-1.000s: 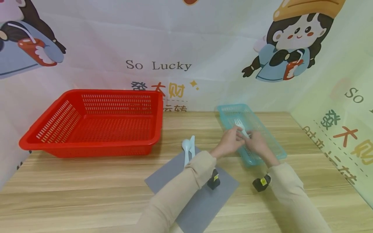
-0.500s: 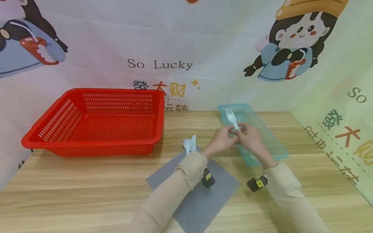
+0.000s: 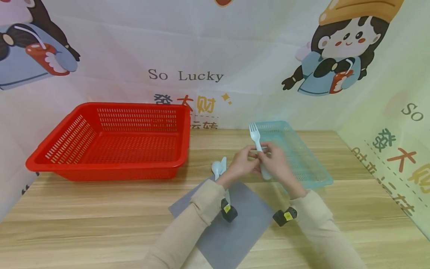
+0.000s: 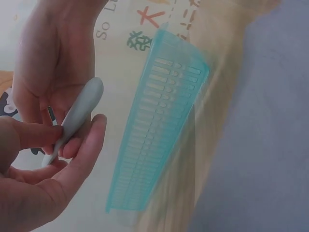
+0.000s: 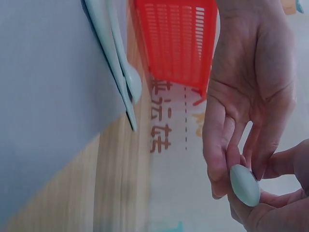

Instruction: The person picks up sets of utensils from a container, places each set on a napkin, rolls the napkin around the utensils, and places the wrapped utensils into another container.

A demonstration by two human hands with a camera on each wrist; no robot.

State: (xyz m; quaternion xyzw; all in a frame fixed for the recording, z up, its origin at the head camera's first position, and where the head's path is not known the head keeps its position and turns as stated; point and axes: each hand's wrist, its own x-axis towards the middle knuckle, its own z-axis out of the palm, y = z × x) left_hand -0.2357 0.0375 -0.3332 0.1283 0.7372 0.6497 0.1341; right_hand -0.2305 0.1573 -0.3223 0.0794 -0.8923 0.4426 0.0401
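Note:
A pale blue plastic fork (image 3: 254,133) is held up in front of me with its tines pointing up and away. My right hand (image 3: 278,164) grips its handle, thumb along the top. Fingers of my left hand (image 3: 240,163) pinch the same handle from the other side. Both wrist views show the rounded handle end (image 4: 86,104) sticking out between the two hands. A matching spoon (image 3: 216,168) and knife (image 5: 108,50) lie side by side on a grey mat (image 3: 246,220), partly hidden by my left arm in the head view.
A translucent teal basket (image 3: 312,164) stands behind and right of my hands. On the left sits a large red basket (image 3: 111,165) with slotted walls. Behind the wooden table (image 3: 84,224) hangs a printed cloth (image 3: 188,45).
Both hands have moved left with the fork, from over the teal basket to its left side. The fork has turned more upright and shows more of its length.

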